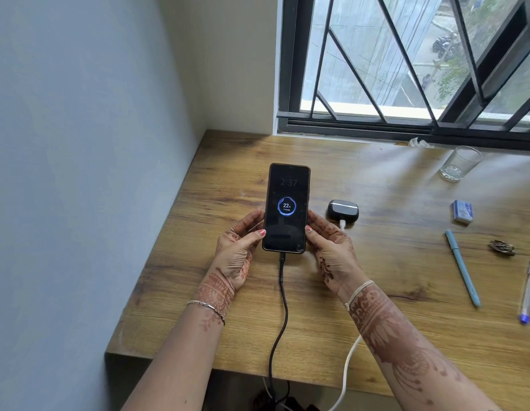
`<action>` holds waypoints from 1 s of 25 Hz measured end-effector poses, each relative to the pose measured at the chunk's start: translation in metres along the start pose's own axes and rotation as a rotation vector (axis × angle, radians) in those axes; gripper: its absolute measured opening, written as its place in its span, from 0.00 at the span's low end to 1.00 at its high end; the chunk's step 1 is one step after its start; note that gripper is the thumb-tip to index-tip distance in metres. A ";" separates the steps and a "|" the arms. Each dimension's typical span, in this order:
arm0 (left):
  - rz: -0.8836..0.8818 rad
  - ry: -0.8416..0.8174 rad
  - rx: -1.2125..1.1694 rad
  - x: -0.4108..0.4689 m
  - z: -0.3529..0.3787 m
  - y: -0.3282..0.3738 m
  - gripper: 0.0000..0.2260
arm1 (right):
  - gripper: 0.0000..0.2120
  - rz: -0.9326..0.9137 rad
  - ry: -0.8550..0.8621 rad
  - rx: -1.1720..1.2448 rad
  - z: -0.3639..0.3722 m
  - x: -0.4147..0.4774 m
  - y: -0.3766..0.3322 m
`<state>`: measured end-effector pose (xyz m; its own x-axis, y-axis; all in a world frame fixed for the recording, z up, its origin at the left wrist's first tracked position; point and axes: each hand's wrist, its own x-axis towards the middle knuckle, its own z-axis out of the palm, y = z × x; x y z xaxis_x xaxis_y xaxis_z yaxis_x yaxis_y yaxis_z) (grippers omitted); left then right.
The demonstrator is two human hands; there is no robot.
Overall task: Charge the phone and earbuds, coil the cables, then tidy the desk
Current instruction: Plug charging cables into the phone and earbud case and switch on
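Phone (287, 207) lengthwise, top toward window (406, 63).

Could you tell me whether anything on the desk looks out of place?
Nothing is spilled or broken. Loose clutter lies at right: a crumpled scrap by the window, a brown shrivelled lump, and a teal pen and blue pen lying askew.

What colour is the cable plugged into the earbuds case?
White. The cable shows best in the head view, entering the earbuds case.
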<state>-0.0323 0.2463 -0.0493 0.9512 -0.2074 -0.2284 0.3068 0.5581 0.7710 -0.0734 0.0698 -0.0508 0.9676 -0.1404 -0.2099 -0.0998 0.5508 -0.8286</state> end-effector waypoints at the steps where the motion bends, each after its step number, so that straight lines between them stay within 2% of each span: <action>1: -0.001 -0.002 -0.002 0.000 0.000 0.000 0.18 | 0.16 0.000 -0.003 0.001 0.000 0.000 0.000; 12: 0.002 0.015 0.015 -0.001 0.001 0.000 0.17 | 0.15 -0.009 0.023 -0.038 0.000 -0.001 0.000; 20: 0.069 0.153 0.215 0.003 0.006 -0.006 0.16 | 0.13 -0.020 0.246 -0.325 0.011 0.003 0.007; 25: 0.102 0.217 0.523 0.005 0.009 -0.007 0.15 | 0.14 -0.047 0.335 -0.593 0.017 0.006 0.003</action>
<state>-0.0299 0.2345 -0.0502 0.9769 0.0271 -0.2121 0.2093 0.0834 0.9743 -0.0638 0.0840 -0.0458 0.8596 -0.4526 -0.2372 -0.2622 0.0078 -0.9650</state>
